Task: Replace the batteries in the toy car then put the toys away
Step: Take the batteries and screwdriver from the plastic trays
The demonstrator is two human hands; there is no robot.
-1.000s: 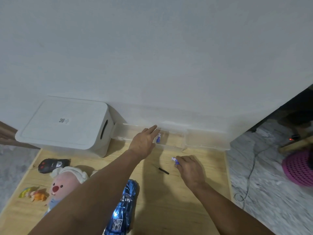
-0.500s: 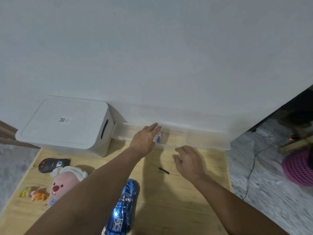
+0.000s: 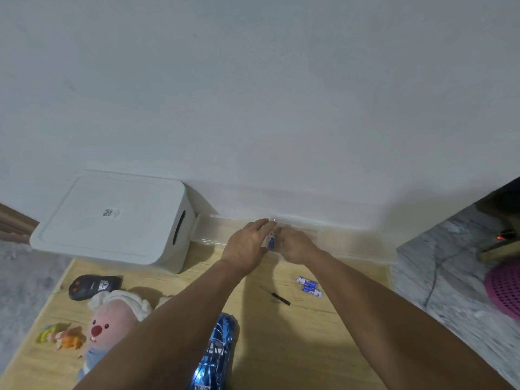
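Left hand (image 3: pixel 247 243) and right hand (image 3: pixel 296 247) grip battery pack (image 3: pixel 271 241) at clear tray (image 3: pixel 213 232) front edge; loose batteries (image 3: pixel 309 286) nearby.

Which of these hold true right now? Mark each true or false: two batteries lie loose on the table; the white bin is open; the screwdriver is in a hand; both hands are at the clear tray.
1. Two batteries lie on the table. True.
2. The white bin is open. False: its lid is on.
3. The screwdriver is in a hand. False: it lies on the table.
4. Left hand and right hand are at the clear tray. True.
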